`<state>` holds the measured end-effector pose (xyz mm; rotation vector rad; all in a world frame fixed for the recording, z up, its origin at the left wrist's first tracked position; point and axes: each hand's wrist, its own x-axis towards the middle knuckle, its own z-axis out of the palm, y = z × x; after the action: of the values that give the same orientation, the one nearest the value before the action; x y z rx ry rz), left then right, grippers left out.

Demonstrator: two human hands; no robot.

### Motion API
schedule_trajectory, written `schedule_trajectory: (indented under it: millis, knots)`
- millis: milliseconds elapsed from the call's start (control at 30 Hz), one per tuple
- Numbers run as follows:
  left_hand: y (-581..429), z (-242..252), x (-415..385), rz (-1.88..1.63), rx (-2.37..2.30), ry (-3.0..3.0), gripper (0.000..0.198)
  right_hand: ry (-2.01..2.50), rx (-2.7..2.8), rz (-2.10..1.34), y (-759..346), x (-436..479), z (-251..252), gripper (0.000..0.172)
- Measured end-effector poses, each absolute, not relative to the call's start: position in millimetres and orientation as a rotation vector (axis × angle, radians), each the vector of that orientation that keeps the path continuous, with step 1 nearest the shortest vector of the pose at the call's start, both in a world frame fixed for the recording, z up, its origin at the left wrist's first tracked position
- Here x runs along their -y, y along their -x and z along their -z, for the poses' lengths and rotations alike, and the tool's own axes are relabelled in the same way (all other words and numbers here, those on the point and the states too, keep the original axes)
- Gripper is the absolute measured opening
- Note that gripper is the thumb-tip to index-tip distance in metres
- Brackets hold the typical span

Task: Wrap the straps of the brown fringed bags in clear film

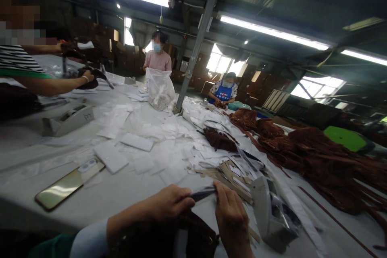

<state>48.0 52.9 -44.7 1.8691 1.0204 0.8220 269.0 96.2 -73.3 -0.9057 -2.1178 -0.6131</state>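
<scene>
Near the table's front edge, my left hand (171, 201) pinches one end of a short dark strip (203, 193), which looks like a bag strap. The fingers of my right hand (231, 213) are closed on its other end, so the strip stretches between the two hands. Below them is a dark brown bag (199, 236) with a small metal ring, partly hidden by my left forearm. Right of my right hand stands a grey tape dispenser (266, 209). Strips of brown card (232, 177) lie fanned out just beyond my fingers.
A gold phone (60, 189) and white packets (111, 157) lie at left. Another dispenser (72, 119) stands behind them. Brown bags (317, 161) are heaped at right, and a dark bag (219, 139) lies mid-table. A metal post (198, 44) rises from the table. Three people work around it.
</scene>
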Motion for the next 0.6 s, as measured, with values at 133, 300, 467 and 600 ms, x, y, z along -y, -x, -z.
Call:
schedule_trajectory:
  millis: [133, 300, 467, 600]
  knots:
    - [-39, 51, -62, -0.827, -1.010, -1.708, 0.030, 1.086, 2.025, 0.257, -259, -101, 77, 0.032]
    - [-40, 57, -70, -0.905, -1.194, -1.609, 0.028, 1.260, 1.615, -0.758, -223, -90, 75, 0.042]
    - [-44, 57, -71, -0.860, -0.910, -1.576, 0.036, 1.100, 1.350, -1.111, -205, -84, 73, 0.054]
    - [-40, 66, -74, -0.871, -1.007, -1.359, 0.044, 1.100, 1.573, -0.851, -209, -77, 76, 0.049]
